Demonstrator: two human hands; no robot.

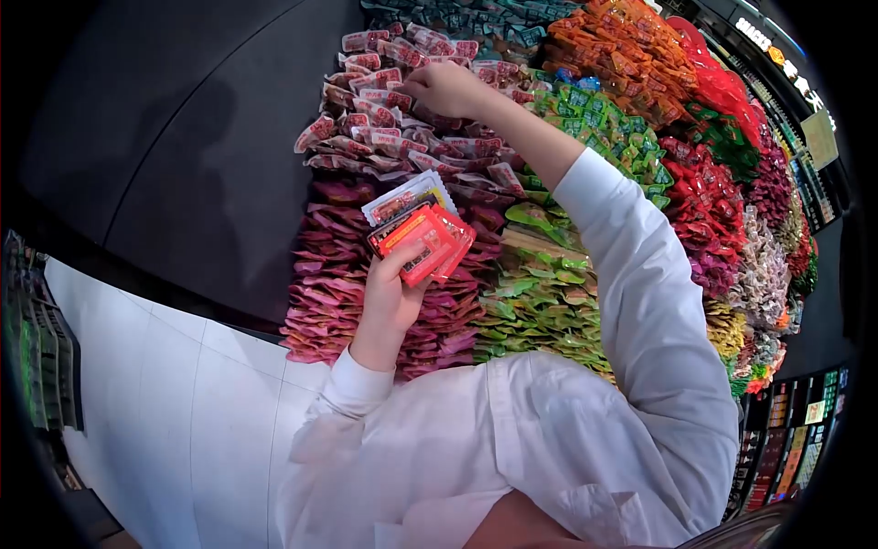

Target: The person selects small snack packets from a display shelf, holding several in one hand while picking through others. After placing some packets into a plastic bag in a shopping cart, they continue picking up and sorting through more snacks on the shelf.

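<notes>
left hand [397, 295] gripping red packets [428, 245], right hand [446, 90] at red-and-white sachets [377, 113], its grip unclear

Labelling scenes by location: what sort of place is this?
Likely a snack shop: heaped red-and-white plastic packets, black stocked shelves along the right edge, and glowing white sign lettering at upper right.

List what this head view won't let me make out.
In the head view:
Left hand: most fingers, hidden behind the held packets.
Count of held packets: unclear, as they overlap.
Right hand: its palm, hidden by its own back.
Lower-right shelf goods: lettering too small.
</notes>
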